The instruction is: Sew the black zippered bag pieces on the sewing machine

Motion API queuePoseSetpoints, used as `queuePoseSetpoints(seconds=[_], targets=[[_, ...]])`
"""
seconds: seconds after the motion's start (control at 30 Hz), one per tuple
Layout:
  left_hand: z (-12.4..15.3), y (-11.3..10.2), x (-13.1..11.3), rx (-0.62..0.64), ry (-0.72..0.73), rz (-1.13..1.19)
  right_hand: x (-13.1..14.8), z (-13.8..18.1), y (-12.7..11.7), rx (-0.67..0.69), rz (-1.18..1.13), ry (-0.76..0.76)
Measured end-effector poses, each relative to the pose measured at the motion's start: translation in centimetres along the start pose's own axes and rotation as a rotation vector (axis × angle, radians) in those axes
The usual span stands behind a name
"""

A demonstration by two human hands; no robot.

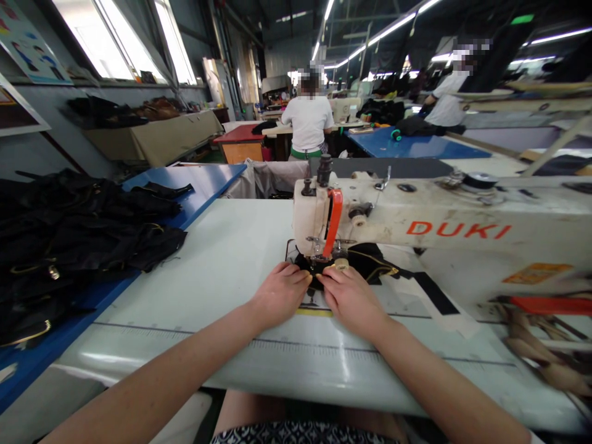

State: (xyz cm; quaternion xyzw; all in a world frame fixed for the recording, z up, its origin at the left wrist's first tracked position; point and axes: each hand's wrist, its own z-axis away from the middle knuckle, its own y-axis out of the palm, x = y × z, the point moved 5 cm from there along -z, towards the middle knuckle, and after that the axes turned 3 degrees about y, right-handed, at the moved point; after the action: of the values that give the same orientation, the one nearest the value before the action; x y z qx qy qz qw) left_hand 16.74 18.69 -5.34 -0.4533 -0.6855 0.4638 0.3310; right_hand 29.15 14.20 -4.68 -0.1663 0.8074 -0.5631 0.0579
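Note:
A sewing machine marked DUKI stands on the pale green table. Black fabric with a gold zipper lies under its needle area and spreads out to the right. My left hand closes on the near left edge of this fabric, fingertips just in front of the presser foot. Opposite it, my right hand pinches the fabric's near right edge. Both thumbs point inward, with a small gap between the hands. The stitching point is mostly hidden by the machine head and the fingers.
On the left, a blue table bears a heap of black zippered pieces. A black strip on white material lies right of the machine head. Brown scraps hang at the right edge. Ahead, a person in white sits working.

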Motion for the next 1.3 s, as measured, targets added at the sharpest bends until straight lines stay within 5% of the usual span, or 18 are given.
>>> queuePoseSetpoints(seconds=[1.3], targets=[[-0.17, 0.35, -0.01, -0.035, 0.030, -0.001, -0.03, -0.02, -0.16, -0.042, 0.021, 0.042]])
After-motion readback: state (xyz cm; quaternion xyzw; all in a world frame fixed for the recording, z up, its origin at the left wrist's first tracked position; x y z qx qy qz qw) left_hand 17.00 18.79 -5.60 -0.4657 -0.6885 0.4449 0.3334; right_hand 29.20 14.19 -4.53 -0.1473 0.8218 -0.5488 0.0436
